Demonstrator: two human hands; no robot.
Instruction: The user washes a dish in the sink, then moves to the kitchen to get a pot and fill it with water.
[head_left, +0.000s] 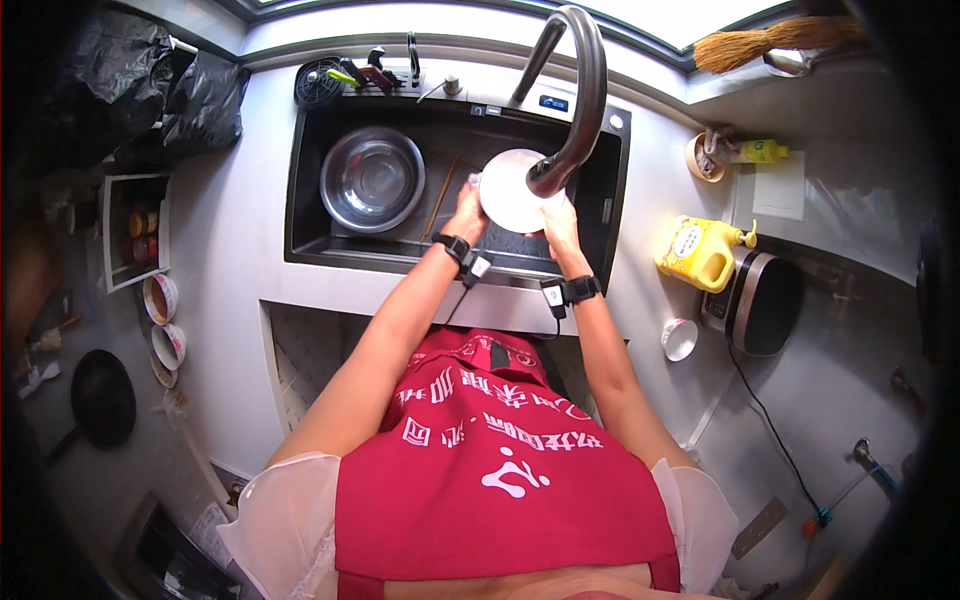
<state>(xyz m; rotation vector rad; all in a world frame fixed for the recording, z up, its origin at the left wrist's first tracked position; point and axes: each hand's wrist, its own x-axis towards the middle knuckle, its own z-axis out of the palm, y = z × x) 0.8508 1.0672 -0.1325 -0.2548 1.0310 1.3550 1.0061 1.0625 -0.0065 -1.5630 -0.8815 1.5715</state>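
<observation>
Over the right half of a dark sink (300, 217), a white plate (511, 196) is held under the spout of a curved metal faucet (589, 97). My left hand (468, 211) grips its left edge, with something small and pale by the fingertips that I cannot make out. On the lower right edge my right hand (559, 225) has hold of the rim. A stainless steel basin (373, 180) sits in the sink's left half. Between basin and plate lie thin wooden chopsticks (441, 196). The faucet head hides part of the plate.
Right of the sink stand a yellow pump jug (694, 253), a white bowl (679, 340) and a microwave-like appliance (757, 300). Patterned bowls (168, 346) line the left counter. Knives (379, 75) stand in a holder behind the sink. Black plastic bags (202, 97) hang at the upper left.
</observation>
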